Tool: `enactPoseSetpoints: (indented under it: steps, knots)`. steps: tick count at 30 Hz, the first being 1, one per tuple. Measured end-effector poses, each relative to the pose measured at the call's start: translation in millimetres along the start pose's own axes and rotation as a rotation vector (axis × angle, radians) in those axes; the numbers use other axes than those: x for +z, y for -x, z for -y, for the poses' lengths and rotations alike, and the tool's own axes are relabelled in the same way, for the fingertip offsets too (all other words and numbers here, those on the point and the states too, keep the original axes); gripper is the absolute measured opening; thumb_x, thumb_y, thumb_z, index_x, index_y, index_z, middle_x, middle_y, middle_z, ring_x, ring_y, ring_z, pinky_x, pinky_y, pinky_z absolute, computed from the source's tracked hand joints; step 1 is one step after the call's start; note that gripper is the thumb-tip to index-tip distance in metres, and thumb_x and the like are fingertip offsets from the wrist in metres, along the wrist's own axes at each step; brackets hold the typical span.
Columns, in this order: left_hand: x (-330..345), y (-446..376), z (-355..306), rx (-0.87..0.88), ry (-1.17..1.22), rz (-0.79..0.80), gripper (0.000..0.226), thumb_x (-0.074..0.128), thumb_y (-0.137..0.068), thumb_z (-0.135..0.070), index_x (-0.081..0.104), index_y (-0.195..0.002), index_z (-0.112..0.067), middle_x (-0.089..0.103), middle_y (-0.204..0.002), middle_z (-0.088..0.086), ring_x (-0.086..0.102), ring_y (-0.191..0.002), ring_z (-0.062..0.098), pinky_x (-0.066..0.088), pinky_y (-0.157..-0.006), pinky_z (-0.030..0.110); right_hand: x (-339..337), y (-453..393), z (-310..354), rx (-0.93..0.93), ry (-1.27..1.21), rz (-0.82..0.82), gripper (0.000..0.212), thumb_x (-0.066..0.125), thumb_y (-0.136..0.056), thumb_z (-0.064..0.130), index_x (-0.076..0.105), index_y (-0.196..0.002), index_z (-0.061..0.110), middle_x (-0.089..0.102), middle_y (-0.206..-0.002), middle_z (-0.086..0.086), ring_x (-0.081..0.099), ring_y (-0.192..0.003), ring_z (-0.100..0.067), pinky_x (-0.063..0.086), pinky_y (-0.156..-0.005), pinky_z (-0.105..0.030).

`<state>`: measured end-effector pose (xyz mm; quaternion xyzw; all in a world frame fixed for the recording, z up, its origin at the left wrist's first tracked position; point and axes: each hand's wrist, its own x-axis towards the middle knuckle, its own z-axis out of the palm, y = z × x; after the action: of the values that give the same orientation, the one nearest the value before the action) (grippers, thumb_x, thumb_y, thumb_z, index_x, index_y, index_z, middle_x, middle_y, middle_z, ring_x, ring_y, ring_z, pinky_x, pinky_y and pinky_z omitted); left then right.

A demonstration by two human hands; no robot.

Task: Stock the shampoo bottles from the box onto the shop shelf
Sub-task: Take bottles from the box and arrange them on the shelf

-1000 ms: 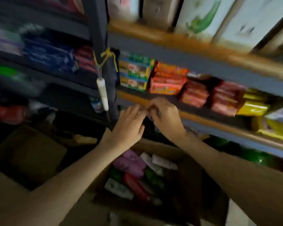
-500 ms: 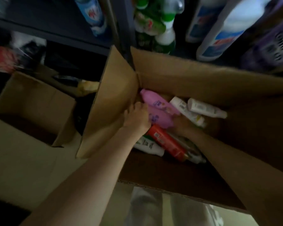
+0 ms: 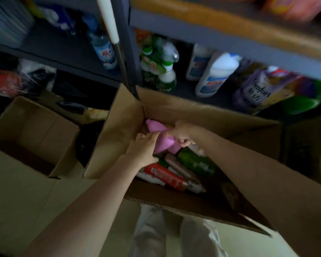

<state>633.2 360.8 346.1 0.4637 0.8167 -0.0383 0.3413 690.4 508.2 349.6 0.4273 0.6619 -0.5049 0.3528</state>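
A person leans over an open cardboard box [image 3: 202,110] on the floor, both bare arms reaching into it. The right hand [image 3: 182,133] is curled around a pink bottle [image 3: 162,139], fingers wrapped over its near end. The left hand [image 3: 144,147] rests against the same pink bottle from the other side, fingers bent onto it; whether it grips or only steadies is hard to tell in the blur. There may be two pink bottles pressed together.

The pink bottle lies between the two hands, its long axis slanting from the hands up and away toward the box's far left corner, narrower end pointing away. Both hands are on it, the right one with the firmer hold.

Just below the hands, more bottles lie flat in the box: a red bottle [image 3: 165,175] and a green bottle [image 3: 196,162], touching one another.

Beyond the box's far wall stands the shelf [image 3: 220,39], already crowded with white jugs [image 3: 214,75] and green spray bottles [image 3: 159,69]. A dark upright post [image 3: 127,52] rises just past the box's far corner. Lifting the bottle out likely means clearing the tall box flap [image 3: 117,130] beside the left hand.
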Motion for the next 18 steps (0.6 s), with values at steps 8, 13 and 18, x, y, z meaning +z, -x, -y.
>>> enactPoseSetpoints:
  steps: [8, 13, 18]
  knots:
    - [-173.4, 58.7, -84.8, 0.106, 0.614, 0.042, 0.081, 0.085, -0.054, -0.037, 0.05, -0.125, -0.022, 0.058, -0.125, 0.005, 0.055, -0.116, 0.024, 0.043, -0.103, 0.042, -133.5, 228.9, 95.7, -0.247, 0.36, -0.002, 0.033, 0.06, -0.089, 0.038, 0.053, -0.072, 0.011, 0.046, -0.038, 0.003, 0.036, -0.036, -0.01, 0.036, -0.045, -0.018]
    - [-314.2, 140.6, -132.3, 0.354, 0.9, -0.003, 0.042, 0.076, -0.074, -0.017, 0.059, -0.113, -0.02, 0.066, -0.113, 0.002, 0.061, -0.107, 0.017, 0.05, -0.093, 0.032, -187.6, 391.9, 128.5, -0.598, 0.206, -0.154, 0.038, 0.054, -0.088, 0.046, 0.062, -0.089, 0.008, 0.058, -0.075, -0.006, 0.054, -0.063, -0.016, 0.053, -0.067, -0.031]
    - [-445.6, 224.5, -188.6, 0.494, 0.955, -0.282, 0.032, 0.068, -0.082, -0.016, 0.063, -0.113, -0.017, 0.071, -0.105, 0.005, 0.067, -0.094, 0.018, 0.054, -0.085, 0.031, -199.8, 500.0, 130.7, -0.759, 0.501, -0.525, 0.07, 0.068, -0.08, 0.042, 0.035, -0.138, 0.02, 0.057, -0.109, 0.002, 0.055, -0.077, -0.006, 0.045, -0.057, -0.009]
